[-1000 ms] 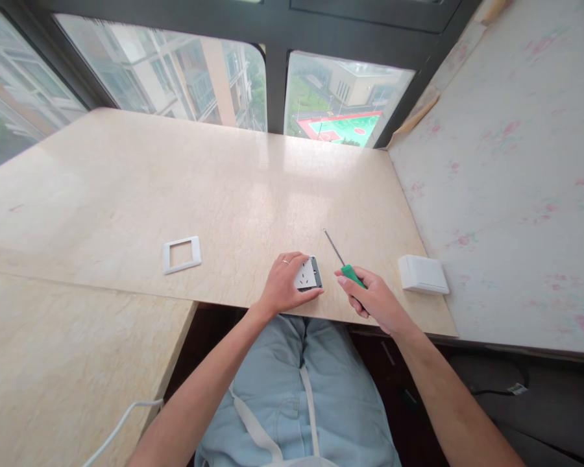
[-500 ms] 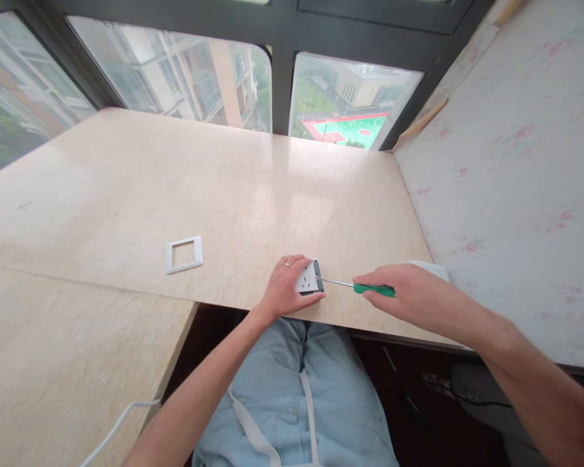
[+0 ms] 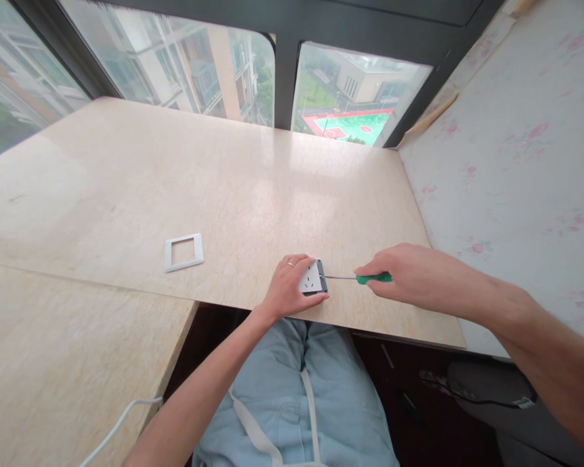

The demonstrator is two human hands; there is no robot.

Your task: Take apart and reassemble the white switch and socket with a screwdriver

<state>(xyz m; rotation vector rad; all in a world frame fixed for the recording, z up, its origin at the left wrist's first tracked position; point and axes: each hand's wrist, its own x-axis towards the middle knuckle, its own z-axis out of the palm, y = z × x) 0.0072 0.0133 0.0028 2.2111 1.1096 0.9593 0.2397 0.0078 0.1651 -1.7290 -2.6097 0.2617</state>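
A white wall socket [image 3: 310, 279] with dark grey edges lies near the front edge of the stone counter. My left hand [image 3: 287, 284] grips it from the left, thumb on the near side and fingers on the far side. Wrapped round the green handle of a screwdriver [image 3: 372, 279] is my right hand [image 3: 409, 275]. The metal shaft points left, and its tip meets the socket's right grey edge. Further left on the counter lies a white rectangular socket frame [image 3: 183, 253] with an open middle.
The pale counter [image 3: 224, 188] runs back to a dark-framed window [image 3: 283, 84]. A flowered wall [image 3: 506, 168] stands on the right. At the lower left, a white cable [image 3: 121, 418] crosses another stone surface. My legs [image 3: 292, 389] are below the counter edge.
My right hand has lifted slightly and rolled over the screwdriver handle, and the shaft lies more level. The tip has shifted toward the socket's right edge. My left hand keeps its grip.
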